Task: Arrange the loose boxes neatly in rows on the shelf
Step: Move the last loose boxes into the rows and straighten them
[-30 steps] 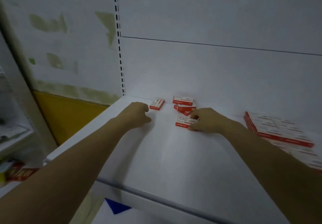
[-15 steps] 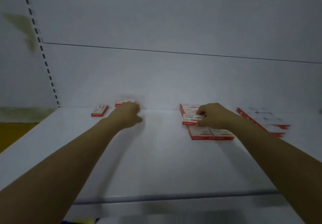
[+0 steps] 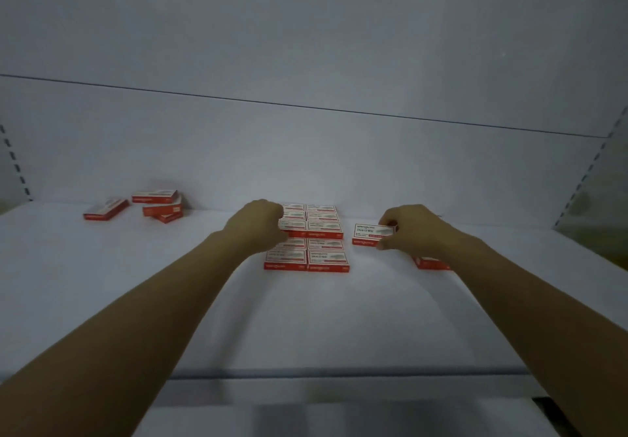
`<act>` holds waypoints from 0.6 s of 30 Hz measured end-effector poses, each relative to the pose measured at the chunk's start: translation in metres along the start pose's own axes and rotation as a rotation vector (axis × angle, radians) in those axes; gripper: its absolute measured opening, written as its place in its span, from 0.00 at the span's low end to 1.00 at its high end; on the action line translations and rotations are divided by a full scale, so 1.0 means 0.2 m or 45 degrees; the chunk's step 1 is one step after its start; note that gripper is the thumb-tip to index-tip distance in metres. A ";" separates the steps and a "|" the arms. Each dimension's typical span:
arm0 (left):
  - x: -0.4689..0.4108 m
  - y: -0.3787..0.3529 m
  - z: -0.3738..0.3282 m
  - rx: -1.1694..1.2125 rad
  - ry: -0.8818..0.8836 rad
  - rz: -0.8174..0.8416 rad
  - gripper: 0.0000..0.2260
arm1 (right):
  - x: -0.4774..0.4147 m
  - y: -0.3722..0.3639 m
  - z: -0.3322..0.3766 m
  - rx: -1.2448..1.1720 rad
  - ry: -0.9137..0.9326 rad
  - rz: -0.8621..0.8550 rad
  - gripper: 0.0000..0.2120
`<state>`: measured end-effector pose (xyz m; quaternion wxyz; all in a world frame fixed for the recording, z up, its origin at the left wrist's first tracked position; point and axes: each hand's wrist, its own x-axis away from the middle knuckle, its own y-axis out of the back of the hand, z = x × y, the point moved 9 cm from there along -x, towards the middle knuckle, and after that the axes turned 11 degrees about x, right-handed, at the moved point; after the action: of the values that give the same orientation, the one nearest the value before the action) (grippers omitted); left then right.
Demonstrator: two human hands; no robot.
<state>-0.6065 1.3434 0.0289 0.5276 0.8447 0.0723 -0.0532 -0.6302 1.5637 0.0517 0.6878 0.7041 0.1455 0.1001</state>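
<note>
Red-and-white box (image 3: 373, 234) pinched at its right end by right hand (image 3: 413, 229), thumb below and fingers (image 3: 390, 223) on top, clamped on box; left end sticking out free toward centre. Held just right of neat block of boxes (image 3: 311, 243), a clear gap between; cannot tell if lifted or resting on shelf (image 3: 306, 317). Block laid flat in two columns, several rows deep, back rows raised a layer above the front pair, edges aligned, sitting mid-shelf close to back panel (image 3: 306, 151). Left hand (image 3: 256, 224) curled loosely over block's left column, knuckles up, fingers bent together and touching or just above the boxes there; fingertips hidden behind the hand, so cannot tell whether gripping anything. Another red box (image 3: 431, 262) lying flat on shelf under right wrist, mostly hidden by forearm. Loose pile (image 3: 161, 205) well apart at far left near back panel: three boxes stacked crooked, tilted on each other. Single box (image 3: 106, 208) just left of pile, flat, angled. Both forearms bare, reaching in from bottom corners. Shelf white, front lip across lower frame. Perforated uprights (image 3: 15, 168) at left and right edges of back panel. Dim light, some blur on left hand and near boxes; print on held box partly readable, rest too small.
</note>
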 end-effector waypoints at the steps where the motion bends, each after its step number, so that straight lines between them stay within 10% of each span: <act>1: 0.01 -0.02 -0.04 0.002 -0.009 -0.005 0.17 | 0.00 0.00 0.00 -0.008 0.028 -0.021 0.19; 7: 0.03 -0.04 -0.25 0.254 -0.181 -0.066 0.28 | -0.03 0.07 0.11 -0.206 0.237 -0.270 0.17; 18: 0.06 0.04 -0.30 0.449 -0.424 -0.393 0.19 | 0.00 0.13 0.22 -0.296 0.444 -0.668 0.21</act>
<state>-0.5915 1.3941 0.0603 0.3626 0.8821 0.1022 -0.2828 -0.6125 1.5218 0.0759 0.7305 0.5318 0.4250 0.0547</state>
